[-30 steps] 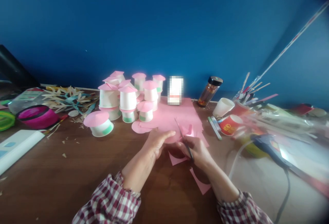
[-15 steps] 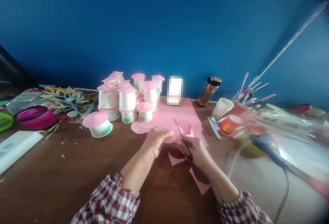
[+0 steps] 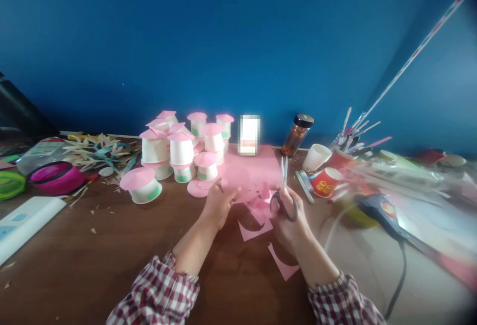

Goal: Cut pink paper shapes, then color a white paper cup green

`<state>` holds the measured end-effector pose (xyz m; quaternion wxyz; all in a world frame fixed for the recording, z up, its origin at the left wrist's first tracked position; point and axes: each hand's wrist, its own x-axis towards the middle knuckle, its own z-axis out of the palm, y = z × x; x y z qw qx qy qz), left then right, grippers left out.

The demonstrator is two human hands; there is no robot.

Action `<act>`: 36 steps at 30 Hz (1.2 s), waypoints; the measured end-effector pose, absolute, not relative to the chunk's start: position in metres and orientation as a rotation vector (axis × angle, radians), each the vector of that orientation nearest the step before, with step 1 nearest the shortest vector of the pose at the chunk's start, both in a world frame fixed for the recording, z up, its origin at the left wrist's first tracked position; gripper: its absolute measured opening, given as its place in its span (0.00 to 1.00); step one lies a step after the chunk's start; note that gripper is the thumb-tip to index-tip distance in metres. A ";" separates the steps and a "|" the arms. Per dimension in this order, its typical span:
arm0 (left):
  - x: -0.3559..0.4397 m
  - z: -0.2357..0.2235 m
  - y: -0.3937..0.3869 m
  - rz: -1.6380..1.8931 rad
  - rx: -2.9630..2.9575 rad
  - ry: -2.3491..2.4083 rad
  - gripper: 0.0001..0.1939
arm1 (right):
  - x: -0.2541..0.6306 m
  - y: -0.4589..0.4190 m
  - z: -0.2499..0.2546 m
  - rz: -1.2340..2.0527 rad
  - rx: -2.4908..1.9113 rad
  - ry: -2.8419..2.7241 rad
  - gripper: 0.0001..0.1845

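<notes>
Blue wall [image 3: 238,41]: it is filling the whole far side of the scene.
Brown table [image 3: 122,255]: it is stretching from the near edge to the wall and is carrying everything else.
White cups [image 3: 182,152]: a group of them is standing at far left of the hands, some in two levels; they are wearing pink paper caps, and one capped cup is standing a little nearer and more left.
Pink sheets [image 3: 263,158]: they are lying flat beyond the hands, between the cups and the jar.
Dark blue tool [image 3: 374,209]: it is lying at right with its cord, and it is looking blurred.
Left hand [image 3: 219,204]: it is pinching the pink paper piece, thumb on the near side.
Right hand [image 3: 292,230]: its fingers are closing around the handles of the scissors.
Scissors [image 3: 283,182]: they are pointing to the far side, just right of the pink sheets; the blades are standing slightly apart and are not touching the piece.
Jar [image 3: 296,138]: it is standing at far right of the sheets, under a black lid.
Pink paper piece [image 3: 237,178]: it is showing just beyond the left hand, over the sheets; its outline is mixing with their colour.
Red cup [image 3: 328,182]: it is resting right of the scissors.
Curved scraps [image 3: 285,270]: two of them are lying on the near side, between the forearms.
Markers [image 3: 305,186]: they are lying between the scissors and the red cup.
</notes>
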<state>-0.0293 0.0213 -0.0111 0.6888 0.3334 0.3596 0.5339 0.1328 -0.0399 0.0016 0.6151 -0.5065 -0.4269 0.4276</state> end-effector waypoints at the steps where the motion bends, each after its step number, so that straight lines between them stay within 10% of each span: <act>1: -0.029 -0.011 0.021 1.191 0.737 0.783 0.14 | 0.134 -0.040 0.002 0.994 -1.127 -0.950 0.21; 36: -0.017 -0.009 0.008 1.137 0.585 0.688 0.10 | 0.116 -0.042 -0.009 0.881 -1.433 -1.339 0.16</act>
